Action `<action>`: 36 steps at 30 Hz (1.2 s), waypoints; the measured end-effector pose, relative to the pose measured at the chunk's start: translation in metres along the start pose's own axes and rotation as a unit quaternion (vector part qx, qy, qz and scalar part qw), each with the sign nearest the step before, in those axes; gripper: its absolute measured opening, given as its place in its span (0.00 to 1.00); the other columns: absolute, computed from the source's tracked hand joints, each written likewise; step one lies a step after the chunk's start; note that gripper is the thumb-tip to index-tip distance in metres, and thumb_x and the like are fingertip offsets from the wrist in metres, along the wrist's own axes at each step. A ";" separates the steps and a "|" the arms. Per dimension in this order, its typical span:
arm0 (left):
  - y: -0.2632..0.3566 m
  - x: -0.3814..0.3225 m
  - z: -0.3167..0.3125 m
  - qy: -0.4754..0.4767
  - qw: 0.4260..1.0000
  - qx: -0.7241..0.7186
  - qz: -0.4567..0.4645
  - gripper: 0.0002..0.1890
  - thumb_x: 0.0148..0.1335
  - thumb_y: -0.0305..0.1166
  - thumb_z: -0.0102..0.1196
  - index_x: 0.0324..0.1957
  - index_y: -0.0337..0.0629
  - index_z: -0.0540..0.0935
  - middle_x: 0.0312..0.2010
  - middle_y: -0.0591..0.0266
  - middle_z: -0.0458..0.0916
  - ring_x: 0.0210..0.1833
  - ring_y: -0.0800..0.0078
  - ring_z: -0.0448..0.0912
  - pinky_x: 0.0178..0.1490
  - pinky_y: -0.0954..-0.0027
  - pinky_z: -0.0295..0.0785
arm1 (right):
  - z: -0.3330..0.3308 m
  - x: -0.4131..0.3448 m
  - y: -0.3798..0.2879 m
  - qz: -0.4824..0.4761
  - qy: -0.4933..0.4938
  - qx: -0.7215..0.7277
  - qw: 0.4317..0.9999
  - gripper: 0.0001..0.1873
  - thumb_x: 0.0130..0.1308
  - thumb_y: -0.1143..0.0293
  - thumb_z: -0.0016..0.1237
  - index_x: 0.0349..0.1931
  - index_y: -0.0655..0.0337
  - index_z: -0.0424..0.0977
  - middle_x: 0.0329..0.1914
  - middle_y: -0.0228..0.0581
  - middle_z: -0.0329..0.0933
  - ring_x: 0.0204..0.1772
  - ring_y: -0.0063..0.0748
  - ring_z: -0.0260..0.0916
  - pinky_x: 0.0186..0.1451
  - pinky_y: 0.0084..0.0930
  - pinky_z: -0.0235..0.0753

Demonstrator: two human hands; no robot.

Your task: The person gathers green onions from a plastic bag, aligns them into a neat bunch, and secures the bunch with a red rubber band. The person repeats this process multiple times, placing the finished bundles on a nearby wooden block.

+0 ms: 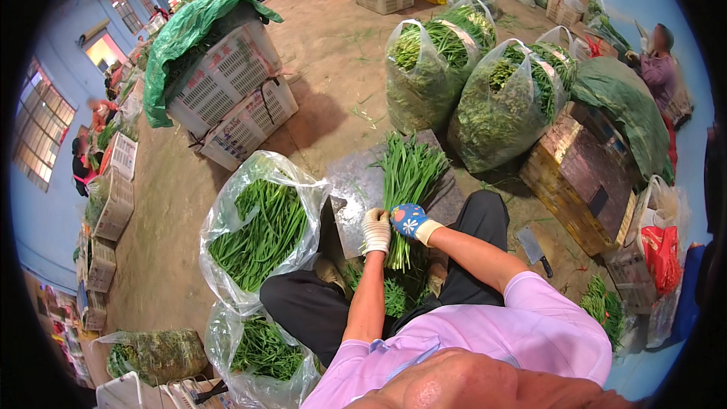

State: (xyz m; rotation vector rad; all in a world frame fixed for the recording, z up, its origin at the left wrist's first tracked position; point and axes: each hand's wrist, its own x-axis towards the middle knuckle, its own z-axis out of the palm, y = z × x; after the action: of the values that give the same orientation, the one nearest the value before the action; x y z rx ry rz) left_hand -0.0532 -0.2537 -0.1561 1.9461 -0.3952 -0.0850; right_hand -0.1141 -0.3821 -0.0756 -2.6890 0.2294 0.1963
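A bunch of long green leaf vegetables point(410, 167), which looks like garlic chives, lies over a worn grey board point(355, 182) in front of me. Its leaves fan out away from me, and the pale stalk ends point towards my lap. My left hand point(376, 230), in a whitish knit glove, is closed around the stalks from the left. From the right, my right hand point(411, 220), in a blue patterned glove, grips the same bunch close beside it. The fingertips of both hands are partly hidden. Loose greens point(395, 298) lie between my legs.
An open clear plastic bag of greens point(258, 233) stands at my left, another bag point(264, 346) behind it. Full bags point(505, 102) stand ahead right. A cleaver point(534, 250) lies by my right knee, near a wooden box point(579, 176). Stacked white crates point(233, 79) stand ahead left.
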 end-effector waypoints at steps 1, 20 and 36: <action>0.002 -0.001 -0.001 -0.003 1.000 -0.006 -0.031 0.06 0.68 0.29 0.62 0.40 0.35 0.86 0.32 0.51 0.87 0.33 0.65 0.81 0.43 0.62 0.78 | 0.001 0.000 0.001 0.010 -0.007 0.023 1.000 0.14 0.66 0.60 0.51 0.37 0.59 0.85 0.38 0.54 0.86 0.45 0.57 0.85 0.49 0.50 0.83; 0.018 0.000 -0.010 -0.036 0.998 -0.029 -0.039 0.07 0.67 0.28 0.63 0.40 0.34 0.86 0.33 0.54 0.88 0.35 0.70 0.81 0.46 0.65 0.78 | -0.001 0.005 0.007 0.005 -0.029 0.012 0.999 0.19 0.67 0.54 0.47 0.39 0.58 0.85 0.41 0.52 0.87 0.47 0.58 0.84 0.51 0.50 0.82; -0.017 -0.066 0.081 -0.002 0.998 -0.067 -0.012 0.47 0.64 0.41 0.67 0.79 0.40 0.55 0.74 0.53 0.66 0.73 0.62 0.69 0.76 0.61 0.66 | -0.072 -0.005 -0.021 -0.201 0.078 -0.125 0.968 0.10 0.61 0.66 0.51 0.31 0.57 0.86 0.30 0.47 0.86 0.34 0.52 0.86 0.34 0.48 0.81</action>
State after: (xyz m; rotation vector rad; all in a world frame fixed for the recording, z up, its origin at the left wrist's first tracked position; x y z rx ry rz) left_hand -0.1311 -0.2983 -0.2121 1.8191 -0.3600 -0.1264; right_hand -0.1079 -0.3939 -0.0021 -2.9294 -0.3167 -0.1200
